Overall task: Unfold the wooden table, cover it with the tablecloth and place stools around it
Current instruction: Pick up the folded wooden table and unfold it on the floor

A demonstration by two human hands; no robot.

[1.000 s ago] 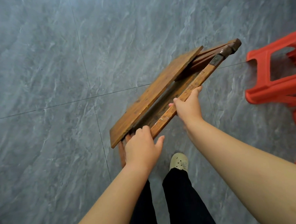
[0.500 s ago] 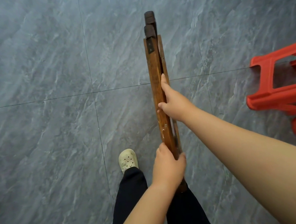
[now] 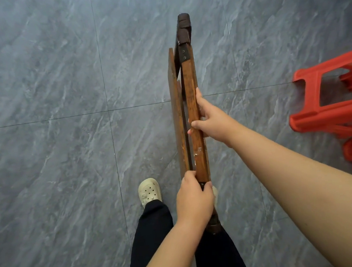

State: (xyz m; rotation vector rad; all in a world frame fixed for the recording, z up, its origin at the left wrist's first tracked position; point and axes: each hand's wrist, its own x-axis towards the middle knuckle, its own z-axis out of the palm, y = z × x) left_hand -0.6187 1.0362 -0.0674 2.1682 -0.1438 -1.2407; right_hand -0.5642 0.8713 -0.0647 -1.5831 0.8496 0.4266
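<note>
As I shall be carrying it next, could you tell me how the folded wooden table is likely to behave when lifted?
The folded wooden table looks like rigid, solid wood, so it is probably fairly heavy; both the left hand and the right hand grip it. Its tabletop board gapes away from the leg frame, so parts may swing open.

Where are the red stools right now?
In the head view the red stools are at the right edge on the tiled floor, to the right of the folded wooden table and not touching it.
</note>
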